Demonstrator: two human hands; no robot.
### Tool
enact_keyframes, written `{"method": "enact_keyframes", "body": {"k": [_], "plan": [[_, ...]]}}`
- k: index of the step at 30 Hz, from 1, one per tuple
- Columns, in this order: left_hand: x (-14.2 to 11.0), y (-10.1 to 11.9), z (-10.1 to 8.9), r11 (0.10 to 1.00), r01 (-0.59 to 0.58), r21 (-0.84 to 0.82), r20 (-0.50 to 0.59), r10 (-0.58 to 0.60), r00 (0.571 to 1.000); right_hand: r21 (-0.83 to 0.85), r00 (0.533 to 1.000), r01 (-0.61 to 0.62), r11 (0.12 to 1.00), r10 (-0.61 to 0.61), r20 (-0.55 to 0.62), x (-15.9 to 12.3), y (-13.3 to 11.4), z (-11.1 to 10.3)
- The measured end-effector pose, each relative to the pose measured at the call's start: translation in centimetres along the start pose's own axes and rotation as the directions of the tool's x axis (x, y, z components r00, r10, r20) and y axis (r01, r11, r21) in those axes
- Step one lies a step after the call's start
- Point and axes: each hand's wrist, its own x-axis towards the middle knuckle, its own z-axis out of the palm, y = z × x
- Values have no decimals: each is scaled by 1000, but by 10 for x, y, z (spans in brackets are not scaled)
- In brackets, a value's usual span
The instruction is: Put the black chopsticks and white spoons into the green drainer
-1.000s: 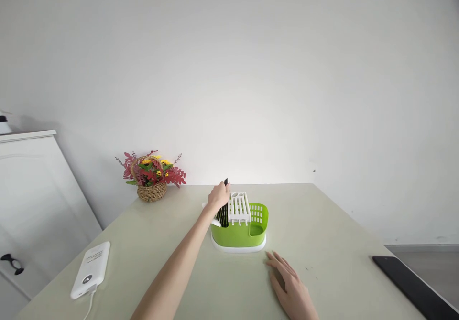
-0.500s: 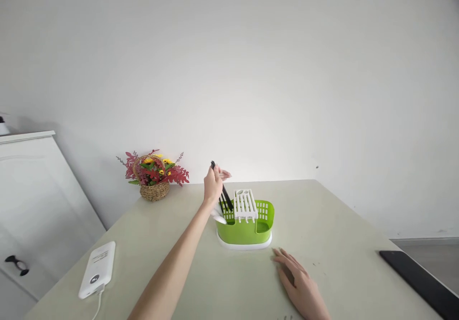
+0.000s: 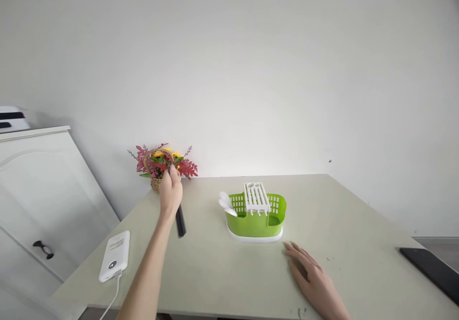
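My left hand [image 3: 171, 191] is closed around a bundle of black chopsticks [image 3: 180, 222], held tilted above the left part of the table in front of the flower basket. To its right stands a green cutlery holder [image 3: 251, 225] with a white base and a white slotted rack [image 3: 257, 197] across its middle. Several white spoons [image 3: 227, 202] lean out of the holder's left compartment. My right hand [image 3: 311, 274] lies on the table just right of and nearer than the holder, fingers stretched out, holding nothing.
A wicker basket with red and yellow flowers [image 3: 188, 168] stands at the back left. A white power bank [image 3: 115, 255] with a cable lies at the left edge, and a black flat object [image 3: 430, 270] at the right edge. A white cabinet [image 3: 46, 176] stands left, a wall behind.
My left hand has lifted the chopsticks out of the holder's left compartment and carried them left. My right hand has stayed on the table. The view has shifted slightly left.
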Motion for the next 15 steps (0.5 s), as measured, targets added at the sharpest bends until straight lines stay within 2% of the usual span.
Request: {"method": "enact_keyframes", "body": {"k": [1, 3, 6, 11, 15], "plan": [[-6, -20, -1, 964, 35, 264, 109, -66, 992, 0, 1000, 4, 1000, -4, 1, 0, -1, 0], [-18, -55, 2, 916, 83, 392, 171, -161, 972, 0, 1000, 7, 1000, -7, 0, 1, -1, -1], [-33, -92, 14, 849, 118, 516, 241, -276, 930, -1, 1000, 3, 1000, -3, -2, 1, 0, -1], [-41, -127, 27, 734, 143, 664, 291, -429, 855, 2, 1000, -1, 1000, 1, 17, 0, 2, -3], [-44, -141, 29, 700, 134, 701, 309, -467, 828, 7, 1000, 14, 1000, -14, 2, 0, 0, -6]]}}
